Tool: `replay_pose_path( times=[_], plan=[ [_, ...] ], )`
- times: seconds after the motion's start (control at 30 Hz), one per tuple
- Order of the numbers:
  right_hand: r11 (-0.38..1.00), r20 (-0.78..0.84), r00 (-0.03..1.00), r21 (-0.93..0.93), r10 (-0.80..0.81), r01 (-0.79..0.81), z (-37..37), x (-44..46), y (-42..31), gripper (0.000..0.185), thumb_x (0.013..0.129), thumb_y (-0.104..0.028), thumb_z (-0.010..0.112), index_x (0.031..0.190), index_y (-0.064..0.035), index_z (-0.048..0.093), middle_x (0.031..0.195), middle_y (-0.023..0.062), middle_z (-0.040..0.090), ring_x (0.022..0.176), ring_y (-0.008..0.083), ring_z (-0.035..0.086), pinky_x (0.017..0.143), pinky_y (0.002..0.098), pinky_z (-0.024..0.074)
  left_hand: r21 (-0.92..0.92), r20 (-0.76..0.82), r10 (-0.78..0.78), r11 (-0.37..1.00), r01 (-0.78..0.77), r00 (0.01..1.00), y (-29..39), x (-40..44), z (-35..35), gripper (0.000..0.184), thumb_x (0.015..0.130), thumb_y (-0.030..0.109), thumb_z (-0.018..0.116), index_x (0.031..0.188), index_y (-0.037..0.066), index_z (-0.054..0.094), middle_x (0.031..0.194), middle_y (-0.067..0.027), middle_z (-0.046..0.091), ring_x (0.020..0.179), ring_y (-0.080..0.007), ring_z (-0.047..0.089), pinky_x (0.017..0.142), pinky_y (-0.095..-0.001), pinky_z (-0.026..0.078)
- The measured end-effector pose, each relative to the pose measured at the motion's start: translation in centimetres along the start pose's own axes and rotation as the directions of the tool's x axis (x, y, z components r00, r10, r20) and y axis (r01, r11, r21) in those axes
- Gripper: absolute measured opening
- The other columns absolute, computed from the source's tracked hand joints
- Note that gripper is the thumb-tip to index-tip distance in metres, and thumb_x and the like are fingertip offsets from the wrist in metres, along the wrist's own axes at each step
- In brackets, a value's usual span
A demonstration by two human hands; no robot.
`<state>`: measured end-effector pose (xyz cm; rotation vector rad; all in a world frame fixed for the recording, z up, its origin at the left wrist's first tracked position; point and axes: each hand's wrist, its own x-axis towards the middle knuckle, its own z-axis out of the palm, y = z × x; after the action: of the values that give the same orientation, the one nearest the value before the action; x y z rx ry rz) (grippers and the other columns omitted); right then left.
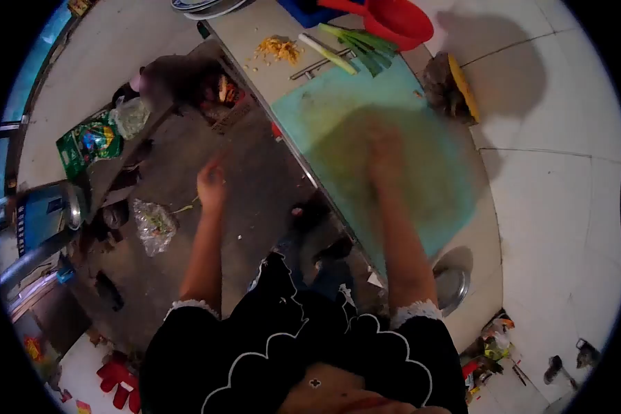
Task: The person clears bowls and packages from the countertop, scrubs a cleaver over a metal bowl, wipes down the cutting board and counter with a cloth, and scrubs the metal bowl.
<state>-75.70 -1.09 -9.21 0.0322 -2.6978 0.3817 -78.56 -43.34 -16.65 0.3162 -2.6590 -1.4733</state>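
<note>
My right hand point(386, 148) is over the turquoise cutting board point(438, 200), smeared by motion; its fingers do not show clearly, nor whether it touches the board. Out over the floor to the left of the counter, my left hand point(212, 183) has its fingers loosely apart, with nothing visible in them. A thin yellow-green strip point(186, 206) shows just left of that wrist. Scallion pieces point(359, 45), one white stalk and several green leaves, lie across the far edge of the board, by a metal handle, perhaps a knife's point(317, 65). Chopped yellow bits point(279, 50) are heaped on the counter.
A red plastic ladle point(400, 24) and a blue container point(303, 10) stand at the far end. A dark lump with a yellow side point(452, 90) sits by the tiled wall. A metal lid or bowl point(454, 290) is near my right elbow. A plastic bag point(153, 224) and a crate point(228, 114) are on the floor.
</note>
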Motion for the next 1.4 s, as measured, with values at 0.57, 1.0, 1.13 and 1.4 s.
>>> replay_pose_path(
  times=[0.57, 1.0, 1.13, 1.4],
  plan=[
    [0.978, -0.014, 0.995, 0.18, -0.102, 0.103, 6.9, 10.1, -14.4, 0.029, 0.08, -0.016, 0.052, 0.108, -0.0086, 0.056, 0.123, 0.0098, 0.047, 0.115, 0.0314, 0.041, 0.096, 0.039, 0.0353, 0.06, 0.012, -0.173, 0.983, 0.172, 0.985, -0.2, -0.2, -1.4, 0.022, 0.081, 0.019, 0.058, 0.096, 0.004, 0.062, 0.092, -0.0116, 0.063, 0.088, -0.0237, 0.06, 0.078, -0.0318, 0.045],
    [0.808, -0.186, 0.961, -0.522, 0.204, -0.272, 0.0, -0.8, 9.5, 0.019, 0.081, -0.014, 0.048, 0.097, -0.0058, 0.056, 0.105, 0.011, 0.056, 0.101, 0.0307, 0.05, 0.089, 0.0428, 0.0386, 0.036, 0.037, -0.199, 0.98, 0.198, 0.979, -0.1, -1.7, -1.6, 0.021, 0.083, 0.019, 0.056, 0.096, 0.004, 0.063, 0.09, -0.01, 0.065, 0.085, -0.0199, 0.061, 0.076, -0.0302, 0.046],
    [0.946, 0.111, 0.984, 0.281, 0.136, -0.163, 3.7, 6.6, -9.0, 0.021, 0.074, -0.009, 0.05, 0.093, -0.0047, 0.056, 0.112, 0.0162, 0.052, 0.106, 0.0278, 0.048, 0.089, 0.0323, 0.0392, 0.178, 0.051, -0.209, 0.964, 0.197, 0.977, 3.2, -0.9, -1.9, 0.021, 0.084, 0.018, 0.055, 0.097, 0.003, 0.062, 0.088, -0.0085, 0.065, 0.082, -0.0168, 0.061, 0.074, -0.0285, 0.046],
    [0.999, 0.152, 0.988, 0.005, 0.038, -0.039, -1.5, 0.0, -4.0, 0.024, 0.08, -0.017, 0.049, 0.101, -0.0112, 0.059, 0.113, 0.0081, 0.054, 0.111, 0.0269, 0.046, 0.093, 0.0423, 0.0362, -0.018, 0.175, -0.067, 0.997, 0.072, 0.982, 5.1, -0.1, 0.7, 0.023, 0.084, 0.017, 0.055, 0.1, 0.003, 0.062, 0.095, -0.0114, 0.063, 0.087, -0.0162, 0.06, 0.077, -0.0287, 0.045]
  ],
)
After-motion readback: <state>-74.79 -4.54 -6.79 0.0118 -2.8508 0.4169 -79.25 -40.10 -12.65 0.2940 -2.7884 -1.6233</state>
